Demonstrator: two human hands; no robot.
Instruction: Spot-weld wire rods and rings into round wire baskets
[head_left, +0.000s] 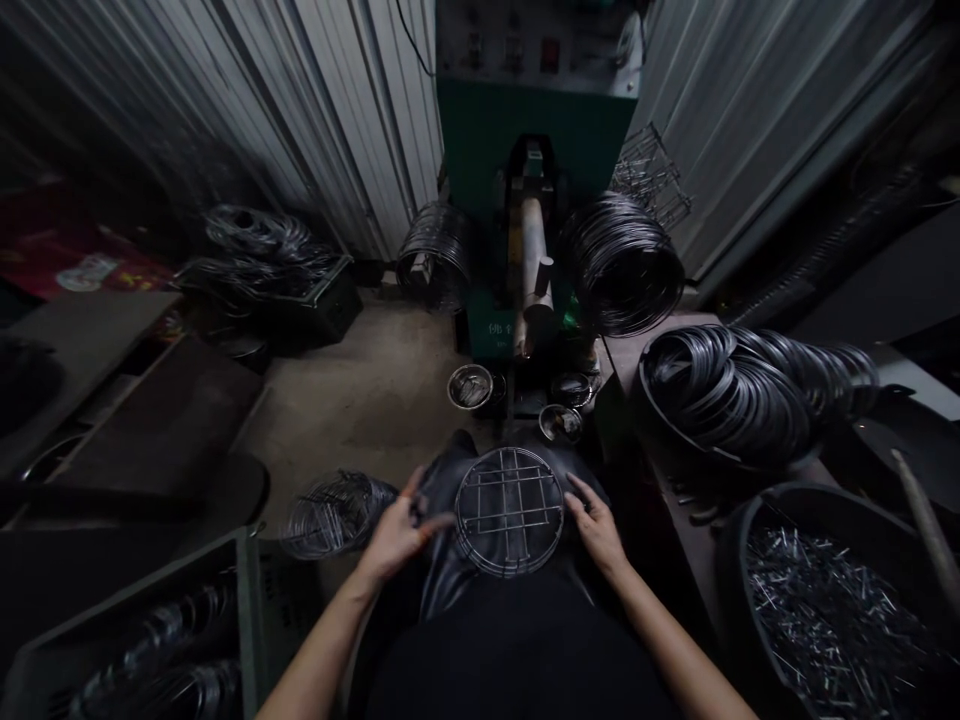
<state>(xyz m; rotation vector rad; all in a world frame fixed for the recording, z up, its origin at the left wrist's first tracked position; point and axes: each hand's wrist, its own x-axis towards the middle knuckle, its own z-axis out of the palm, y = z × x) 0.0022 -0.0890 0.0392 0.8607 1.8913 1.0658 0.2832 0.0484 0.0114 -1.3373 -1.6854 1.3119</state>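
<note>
A round wire rack (pixel 509 512), with thin rods crossing inside its ring, lies on the dark apron (pixel 442 585) over my lap. More than one ring seems to be layered there. My left hand (pixel 403 525) is at the rack's left side, thumb and fingers apart, with the thumb tip close to the rim. On the other side, my right hand (pixel 596 520) has its fingers spread close by the right rim; whether the fingertips touch the wire I cannot tell. Neither hand is closed round anything.
Ahead stands a green machine (pixel 480 130) with a thick metal arm (pixel 534 250). Wire rings (pixel 727 390) pack a container at right, above a tub (pixel 739 570) of short rods. A wire bundle (pixel 334 512) and a crate (pixel 251 600) of rings sit at left. Small bowls (pixel 470 388) lie ahead.
</note>
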